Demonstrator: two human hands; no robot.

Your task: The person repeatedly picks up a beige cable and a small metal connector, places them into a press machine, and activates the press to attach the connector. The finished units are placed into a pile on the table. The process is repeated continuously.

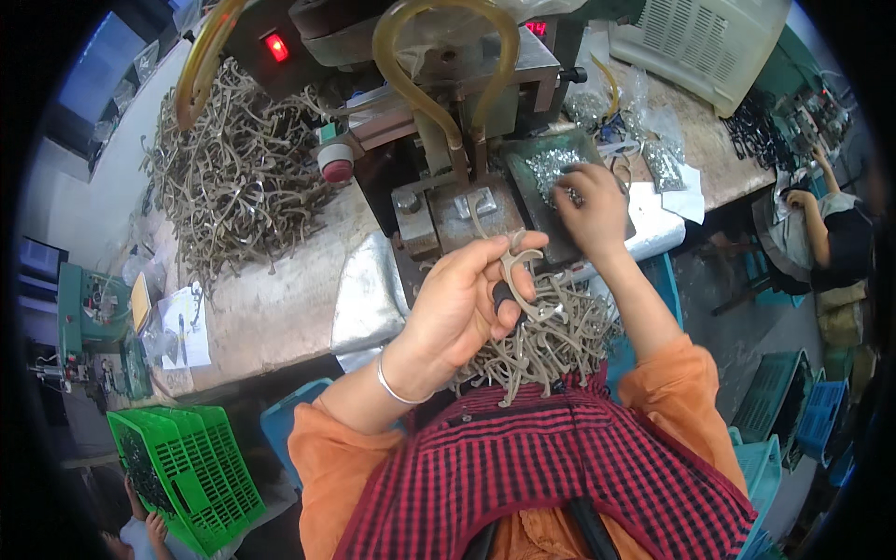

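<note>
My left hand [448, 313] is closed around a curved grey metal piece [519, 276], a forked hook-like shape, held just in front of the machine. My right hand [595, 211] reaches down into a dark tray [567, 245] of small shiny metal bits [548, 172]. Its fingers are drawn together, and whatever lies between the fingertips is hidden. On the machine's work block [446, 217], another slim curved metal piece [477, 213] rests at a bright metal seat. Below my hands, a heap of the same curved pieces [537, 355] lies at my lap.
A large pile of curved metal pieces [238, 177] covers the bench's left side. The machine has yellow hoses [383, 47] and a red button [336, 169]. Plastic bags of small parts [665, 163] lie to the right. A green crate [201, 476] stands lower left. Another person [826, 229] sits at far right.
</note>
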